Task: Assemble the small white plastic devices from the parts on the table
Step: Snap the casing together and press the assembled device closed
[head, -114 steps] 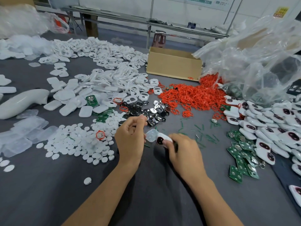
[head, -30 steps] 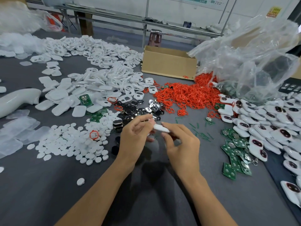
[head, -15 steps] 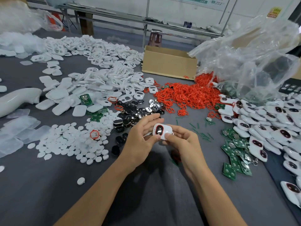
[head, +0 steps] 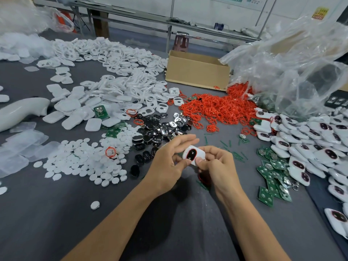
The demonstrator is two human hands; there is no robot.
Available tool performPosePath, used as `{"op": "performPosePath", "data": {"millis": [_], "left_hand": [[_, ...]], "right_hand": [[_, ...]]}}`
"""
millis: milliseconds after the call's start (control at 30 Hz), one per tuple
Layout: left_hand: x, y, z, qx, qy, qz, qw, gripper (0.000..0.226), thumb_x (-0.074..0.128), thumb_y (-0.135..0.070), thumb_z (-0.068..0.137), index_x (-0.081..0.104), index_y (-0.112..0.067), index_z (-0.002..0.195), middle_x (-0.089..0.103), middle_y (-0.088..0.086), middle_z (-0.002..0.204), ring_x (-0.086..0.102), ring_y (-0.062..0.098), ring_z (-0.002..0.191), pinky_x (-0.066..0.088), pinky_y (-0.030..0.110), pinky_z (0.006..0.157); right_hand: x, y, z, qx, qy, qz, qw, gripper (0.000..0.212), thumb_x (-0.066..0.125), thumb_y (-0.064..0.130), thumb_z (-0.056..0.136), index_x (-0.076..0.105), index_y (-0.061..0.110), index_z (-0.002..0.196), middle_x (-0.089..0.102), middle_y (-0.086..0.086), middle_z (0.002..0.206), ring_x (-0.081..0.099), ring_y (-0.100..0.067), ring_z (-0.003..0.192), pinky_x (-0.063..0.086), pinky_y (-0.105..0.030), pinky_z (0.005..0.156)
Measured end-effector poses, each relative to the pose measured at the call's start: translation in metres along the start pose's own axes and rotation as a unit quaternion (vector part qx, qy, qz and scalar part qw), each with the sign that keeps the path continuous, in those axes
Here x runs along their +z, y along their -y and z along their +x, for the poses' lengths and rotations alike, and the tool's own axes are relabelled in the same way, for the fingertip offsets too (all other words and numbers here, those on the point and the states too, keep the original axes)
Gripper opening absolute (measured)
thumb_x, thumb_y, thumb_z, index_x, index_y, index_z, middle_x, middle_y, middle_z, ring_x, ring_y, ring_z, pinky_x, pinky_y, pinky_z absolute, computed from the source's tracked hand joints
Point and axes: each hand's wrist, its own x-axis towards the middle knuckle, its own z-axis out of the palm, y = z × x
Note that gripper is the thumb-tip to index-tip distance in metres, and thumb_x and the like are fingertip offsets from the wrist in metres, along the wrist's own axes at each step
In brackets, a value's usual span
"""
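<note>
While both hands pinch one device (head: 193, 154) by its edges just above the table (head: 56, 223), centre front, the job looks mid-batch. Left hand (head: 165, 166): thumb and fingers curled on the device's left edge. Right hand (head: 216, 166): same on the right edge. The dark window with its red rim faces up, so I'd guess this unit is at the press-together stage. The seam isn't visible.

Done: a sizeable finished pile (head: 310, 147) on the right, windows showing.

Left: plenty. Shells (head: 116, 95), discs (head: 84, 161), black inserts (head: 150, 136), red rings (head: 216, 108) and boards (head: 271, 174) sit in loose heaps. The shells alone look more numerous than the finished pile.

Containers: the box (head: 197, 72) behind the rings has an open top, but its inside is hidden from this angle. The clear bag (head: 291, 68) at right rear is crumpled and looks mostly empty. Something dark greenish shows through its lower left, can't tell what. Everything else lies straight on the table.
</note>
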Motion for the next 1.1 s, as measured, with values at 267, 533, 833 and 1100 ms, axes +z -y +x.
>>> {"op": "performPosePath", "data": {"millis": [267, 533, 833, 1100], "left_hand": [[-0.005, 0.000, 0.005, -0.011, -0.079, -0.073, 0.994, 0.057, 0.060, 0.014, 0.085, 0.054, -0.027, 0.125, 0.071, -0.006, 0.116, 0.066, 0.003, 0.096, 0.049, 0.018, 0.085], [-0.003, 0.000, 0.004, -0.006, -0.089, -0.068, 0.994, 0.037, 0.066, 0.009, 0.083, 0.067, -0.016, 0.110, 0.074, -0.003, 0.104, 0.068, 0.011, 0.099, 0.052, 0.016, 0.078], [-0.008, -0.005, 0.008, -0.018, -0.176, -0.113, 0.978, 0.034, 0.043, -0.038, 0.090, 0.069, -0.020, 0.102, 0.075, -0.004, 0.101, 0.066, 0.007, 0.103, 0.046, 0.022, 0.081], [-0.009, -0.003, 0.009, -0.028, -0.193, -0.115, 0.974, 0.039, 0.039, -0.042, 0.090, 0.070, -0.021, 0.100, 0.075, -0.003, 0.099, 0.066, 0.010, 0.102, 0.046, 0.032, 0.084]], "right_hand": [[0.010, 0.001, -0.004, -0.107, 0.009, -0.051, 0.993, 0.033, 0.061, -0.009, 0.083, 0.067, 0.014, 0.106, 0.073, -0.006, 0.095, 0.064, -0.013, 0.069, 0.051, -0.020, 0.062], [0.010, -0.004, -0.004, -0.216, -0.012, -0.256, 0.942, 0.039, 0.079, 0.009, 0.070, 0.069, 0.032, 0.100, 0.070, 0.022, 0.088, 0.064, 0.005, 0.080, 0.045, -0.008, 0.070], [0.012, -0.004, -0.006, -0.179, -0.011, -0.352, 0.919, 0.036, 0.079, 0.032, 0.069, 0.057, 0.030, 0.097, 0.067, 0.017, 0.092, 0.059, -0.006, 0.098, 0.031, -0.043, 0.100], [0.016, -0.009, -0.007, -0.234, -0.072, -0.397, 0.885, 0.039, 0.079, 0.044, 0.069, 0.061, 0.032, 0.102, 0.061, 0.013, 0.092, 0.053, -0.013, 0.092, 0.019, -0.027, 0.082]]}}
